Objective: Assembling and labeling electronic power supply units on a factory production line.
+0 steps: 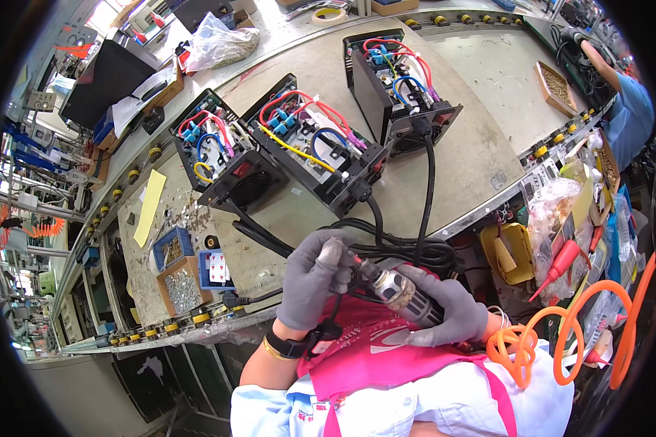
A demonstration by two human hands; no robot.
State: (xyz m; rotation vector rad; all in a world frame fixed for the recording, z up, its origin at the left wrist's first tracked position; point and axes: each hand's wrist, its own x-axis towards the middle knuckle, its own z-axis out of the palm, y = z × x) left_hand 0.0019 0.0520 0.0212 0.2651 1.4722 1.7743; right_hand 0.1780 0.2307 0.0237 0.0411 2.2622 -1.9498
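My right hand (450,309), in a grey glove, is wrapped around a power screwdriver (397,290) with a metal-coloured front and dark grip, held tilted over my pink apron. Close to its tip is my left hand (312,280), also gloved in grey, with fingers curled in a pinch; what they hold, if anything, is hidden. Beyond my hands stand three open black electrical units with red, blue and yellow wires: a left one (259,175), a middle one (305,162) and a right one (410,120). Black power cables (408,249) run from them toward me.
Small parts boxes, a cardboard one of screws (183,288) and a blue one (171,249), sit at the left. A yellow bin (516,251), red bottle (561,264) and coiled orange hose (587,320) are at the right. Another person's arm (601,67) reaches in at far right.
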